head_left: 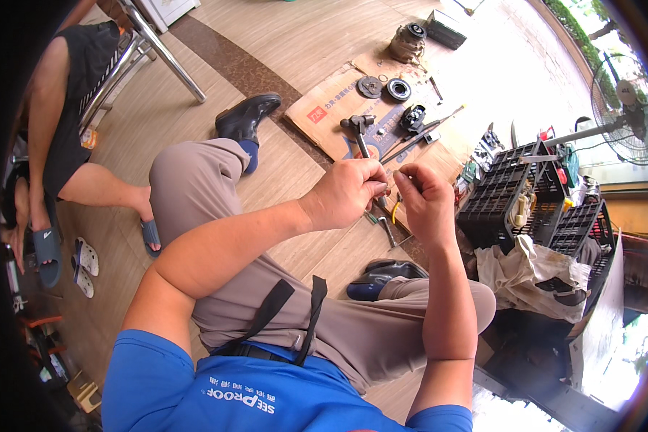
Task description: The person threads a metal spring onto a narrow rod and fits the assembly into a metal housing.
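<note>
Left hand (344,194): fingers were curled tight — hold, if any, couldn't be told.
Right hand (426,196): thumb and forefinger nearly met; contents couldn't be told.
Dark metal hammer (358,124): its head showed just beyond the left hand.
Black plastic crates (498,198): stood to the right hand's right.
Print: blue characters marked the brown cardboard sheet (330,135) — white lettering, the blue shirt (295,392).
Edge: the sheet's left side overlapped a dark marbled floor strip (248,75).

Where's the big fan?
In the head view, the fan is at the upper right, above and to the right of the black crates.
</note>
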Action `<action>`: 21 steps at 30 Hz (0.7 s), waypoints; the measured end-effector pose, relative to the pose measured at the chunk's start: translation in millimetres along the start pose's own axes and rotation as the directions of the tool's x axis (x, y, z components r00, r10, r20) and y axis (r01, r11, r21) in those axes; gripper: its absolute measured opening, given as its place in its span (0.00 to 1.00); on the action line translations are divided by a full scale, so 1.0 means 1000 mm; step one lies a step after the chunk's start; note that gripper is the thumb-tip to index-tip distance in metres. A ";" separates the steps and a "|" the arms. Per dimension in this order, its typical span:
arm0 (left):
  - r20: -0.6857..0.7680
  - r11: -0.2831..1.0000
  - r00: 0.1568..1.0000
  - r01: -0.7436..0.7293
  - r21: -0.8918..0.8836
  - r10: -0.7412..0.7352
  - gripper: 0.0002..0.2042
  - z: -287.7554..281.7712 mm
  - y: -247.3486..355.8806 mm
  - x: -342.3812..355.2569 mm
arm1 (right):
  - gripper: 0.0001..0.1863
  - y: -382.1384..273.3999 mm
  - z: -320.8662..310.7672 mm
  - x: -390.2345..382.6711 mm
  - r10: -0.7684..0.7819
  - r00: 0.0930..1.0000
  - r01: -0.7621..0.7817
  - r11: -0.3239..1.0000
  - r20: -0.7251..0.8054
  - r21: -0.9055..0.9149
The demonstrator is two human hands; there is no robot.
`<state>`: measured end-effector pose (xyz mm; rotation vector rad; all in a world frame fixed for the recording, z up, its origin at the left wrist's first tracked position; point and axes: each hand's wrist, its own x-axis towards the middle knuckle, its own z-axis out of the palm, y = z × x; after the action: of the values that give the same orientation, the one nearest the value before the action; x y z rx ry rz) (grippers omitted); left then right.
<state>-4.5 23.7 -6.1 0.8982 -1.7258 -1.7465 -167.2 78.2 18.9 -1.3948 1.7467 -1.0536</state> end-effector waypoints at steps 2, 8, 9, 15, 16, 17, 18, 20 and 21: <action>0.012 0.999 0.999 0.033 -0.026 -0.033 0.03 -0.001 0.005 0.000 | 0.06 0.012 0.000 0.003 0.015 1.000 -0.015 0.999 0.004 0.039; 0.016 0.959 0.993 0.113 -0.259 -0.113 0.04 -0.012 0.003 0.006 | 0.08 0.028 0.002 0.005 0.174 0.976 -0.209 0.925 0.134 0.316; 0.002 0.952 0.993 0.112 -0.285 -0.116 0.04 -0.014 0.002 0.007 | 0.08 0.028 0.003 0.004 0.216 0.962 -0.265 0.892 0.170 0.365; -0.116 0.939 0.983 0.094 -0.331 -0.140 0.06 -0.019 0.002 0.011 | 0.08 0.040 0.008 -0.003 0.327 0.900 -0.431 0.760 0.287 0.486; -0.119 0.941 0.982 0.102 -0.322 -0.147 0.06 -0.019 0.002 0.011 | 0.08 0.041 0.010 -0.003 0.334 0.927 -0.376 0.820 0.173 0.432; -0.122 0.945 0.982 0.100 -0.312 -0.144 0.06 -0.018 0.002 0.011 | 0.09 0.040 0.013 -0.002 0.327 0.943 -0.325 0.872 0.058 0.367; -0.123 0.948 0.982 0.098 -0.301 -0.141 0.06 -0.017 0.001 0.011 | 0.10 0.039 0.015 -0.001 0.307 0.950 -0.279 0.915 -0.057 0.292; -0.130 0.955 0.982 0.093 -0.283 -0.134 0.05 -0.016 -0.001 0.011 | 0.13 0.030 0.014 -0.004 0.218 0.976 -0.198 0.930 -0.029 0.309; -0.134 0.957 0.982 0.089 -0.275 -0.130 0.05 -0.015 -0.004 0.011 | 0.15 0.025 0.014 -0.006 0.171 0.985 -0.157 0.935 -0.016 0.319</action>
<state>0.1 5.8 -10.3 0.9912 -1.3263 -1.8758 -164.9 83.8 -9.8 -1.0159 1.6064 -1.2160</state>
